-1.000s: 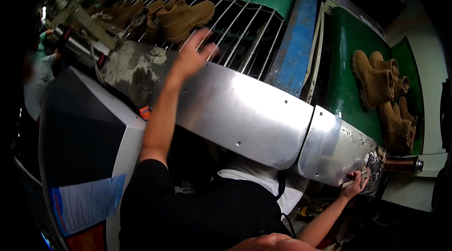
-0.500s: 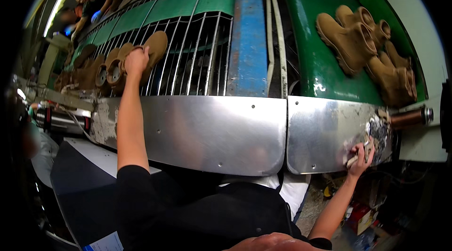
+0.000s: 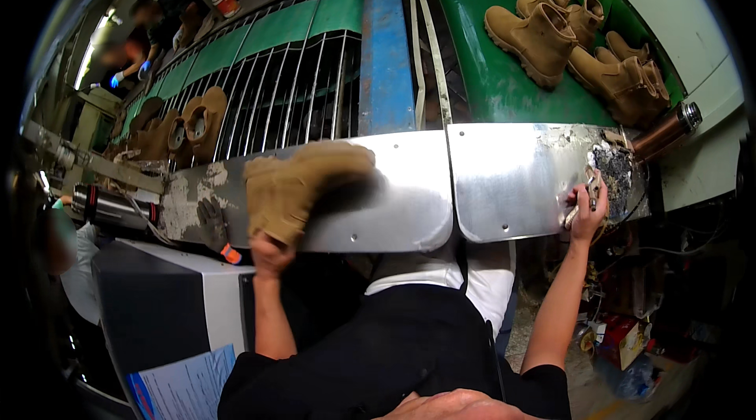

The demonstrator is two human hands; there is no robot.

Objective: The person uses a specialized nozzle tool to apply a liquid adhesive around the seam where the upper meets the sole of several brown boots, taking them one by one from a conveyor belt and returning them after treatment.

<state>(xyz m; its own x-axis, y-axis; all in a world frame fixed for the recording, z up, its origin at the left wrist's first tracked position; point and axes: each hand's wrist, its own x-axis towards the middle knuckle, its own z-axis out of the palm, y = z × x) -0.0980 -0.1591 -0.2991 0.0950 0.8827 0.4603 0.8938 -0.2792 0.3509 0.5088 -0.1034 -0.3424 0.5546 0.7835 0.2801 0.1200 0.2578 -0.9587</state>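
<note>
A metal ledge of two plates runs along the front. On the left plate (image 3: 394,219), near its peeling end, there lies a grey glove (image 3: 211,225), its orange cuff at the front edge. The right plate (image 3: 504,180) bears a dark crusted patch (image 3: 614,176). Tan ankle boots (image 3: 206,125) stand on the metal-rod conveyor (image 3: 293,89); more tan boots (image 3: 531,34) rest on the green belt (image 3: 468,81).

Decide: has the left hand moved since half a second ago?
Yes: the left hand has been drawn back from over the wire rack to the near edge of the longer metal plate, holding a boot.
</note>
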